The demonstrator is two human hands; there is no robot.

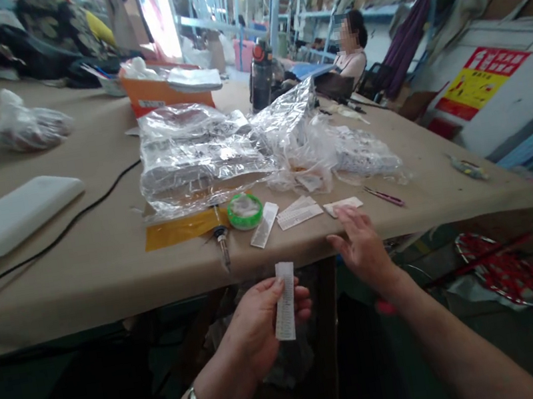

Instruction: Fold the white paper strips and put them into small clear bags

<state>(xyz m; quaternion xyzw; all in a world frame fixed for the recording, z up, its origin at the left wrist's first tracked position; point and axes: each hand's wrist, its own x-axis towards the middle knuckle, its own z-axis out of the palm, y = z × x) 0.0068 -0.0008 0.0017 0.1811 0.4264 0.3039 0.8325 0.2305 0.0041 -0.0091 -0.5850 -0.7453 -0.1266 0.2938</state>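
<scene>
My left hand, with a bangle on its wrist, pinches a narrow white printed label in front of the table edge. On the table, the fingertips of my right hand rest on a small white label, fingers stretched out and thumb apart. Just left of it lies a fanned group of printed labels. Another white strip lies slanted beside a round green container with pale contents. Right of my right hand is a pair of tweezers.
A pen-like tool points over the front edge beside a brown-yellow strip. Behind are clear plastic bags, an orange box and a dark bottle. A white device and black cable lie left. A person sits far back right.
</scene>
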